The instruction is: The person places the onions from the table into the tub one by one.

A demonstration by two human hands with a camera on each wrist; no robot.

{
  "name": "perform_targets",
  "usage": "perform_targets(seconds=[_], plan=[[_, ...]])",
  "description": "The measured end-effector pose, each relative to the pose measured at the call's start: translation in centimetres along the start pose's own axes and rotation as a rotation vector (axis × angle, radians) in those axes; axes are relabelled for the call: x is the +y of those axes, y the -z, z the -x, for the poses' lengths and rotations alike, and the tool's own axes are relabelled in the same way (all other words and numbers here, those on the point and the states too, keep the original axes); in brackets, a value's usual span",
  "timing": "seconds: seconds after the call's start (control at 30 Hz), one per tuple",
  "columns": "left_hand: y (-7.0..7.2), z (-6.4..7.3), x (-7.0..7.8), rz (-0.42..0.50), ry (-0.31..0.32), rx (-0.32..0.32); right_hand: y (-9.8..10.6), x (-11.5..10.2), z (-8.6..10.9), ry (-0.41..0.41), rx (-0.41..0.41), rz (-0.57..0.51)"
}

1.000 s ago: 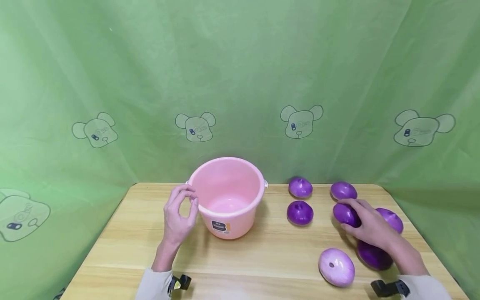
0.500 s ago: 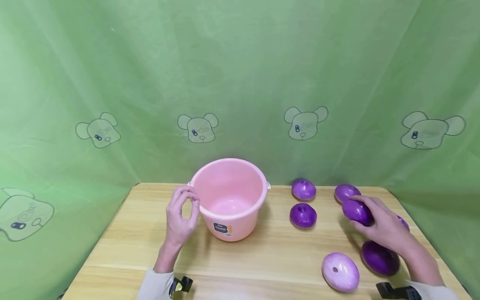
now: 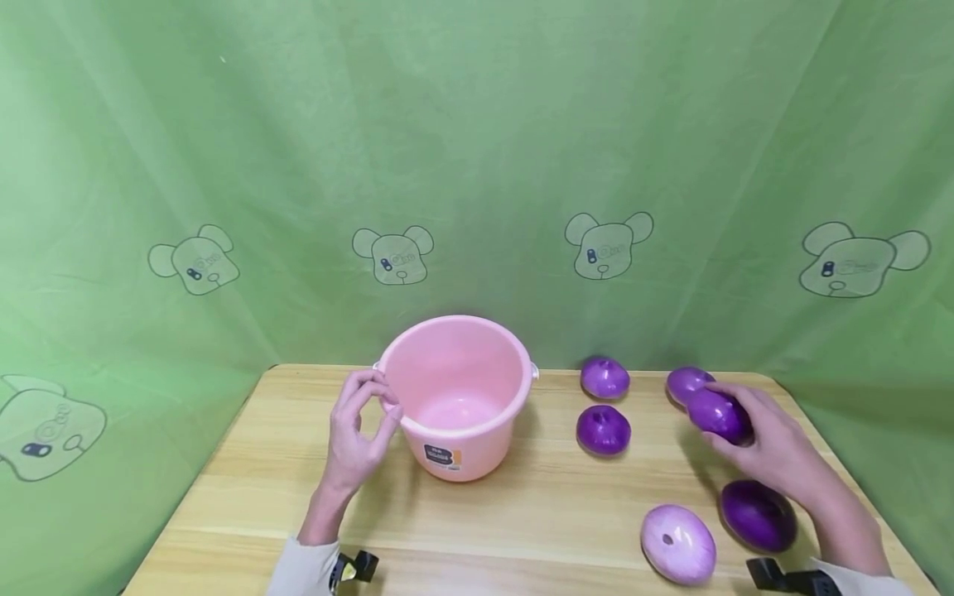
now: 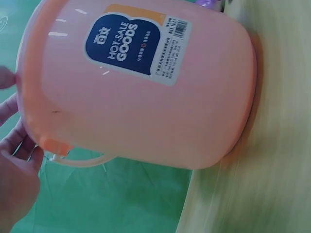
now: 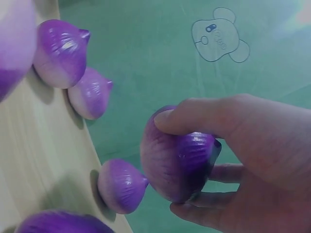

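In the head view my left hand [image 3: 358,434] is at the left side of a pink bucket [image 3: 455,451], with curled fingers and thumb pinching its rim. The left wrist view shows these fingertips at the rim, near the white handle [image 4: 82,161]. My right hand [image 3: 782,447] grips a purple onion [image 3: 717,414] between thumb and fingers. In the right wrist view this held onion [image 5: 170,155] is raised off the table, its pale side facing the camera. Another onion [image 3: 686,385] lies just behind it.
Left of the right hand, two onions [image 3: 604,377] lie one behind the other. Nearer the front are a pale onion [image 3: 678,545] and a dark onion [image 3: 758,516]. All lie on a wooden table [image 3: 537,513], with a green curtain [image 3: 477,149] behind.
My right hand has lifted the onion and shifted a little to the right with it. The left thumb has come down onto the bucket's rim. The bucket stays in place.
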State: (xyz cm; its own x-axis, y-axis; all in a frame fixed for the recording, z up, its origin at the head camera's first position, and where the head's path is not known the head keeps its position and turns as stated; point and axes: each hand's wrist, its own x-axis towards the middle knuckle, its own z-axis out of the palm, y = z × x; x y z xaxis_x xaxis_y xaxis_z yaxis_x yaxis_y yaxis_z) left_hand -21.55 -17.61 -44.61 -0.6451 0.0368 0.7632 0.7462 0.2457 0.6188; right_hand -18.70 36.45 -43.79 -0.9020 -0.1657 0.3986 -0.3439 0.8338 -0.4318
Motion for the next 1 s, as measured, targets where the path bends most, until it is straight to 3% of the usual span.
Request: perform_targets(seconds=[0.27, 0.57, 1.0], plan=[[0.7, -0.1, 0.3, 0.065, 0.057, -0.110, 0.1, -0.3, -0.1, -0.007, 0.016, -0.015], [1.4, -0.2, 0.5, 0.096, 0.098, -0.179, 0.2, -0.6, 0.0, -0.043, 0.006, -0.021], [1.5, -0.2, 0.5, 0.116, 0.086, -0.188, 0.4, -0.6, -0.6, 0.016, 0.101, -0.029]])
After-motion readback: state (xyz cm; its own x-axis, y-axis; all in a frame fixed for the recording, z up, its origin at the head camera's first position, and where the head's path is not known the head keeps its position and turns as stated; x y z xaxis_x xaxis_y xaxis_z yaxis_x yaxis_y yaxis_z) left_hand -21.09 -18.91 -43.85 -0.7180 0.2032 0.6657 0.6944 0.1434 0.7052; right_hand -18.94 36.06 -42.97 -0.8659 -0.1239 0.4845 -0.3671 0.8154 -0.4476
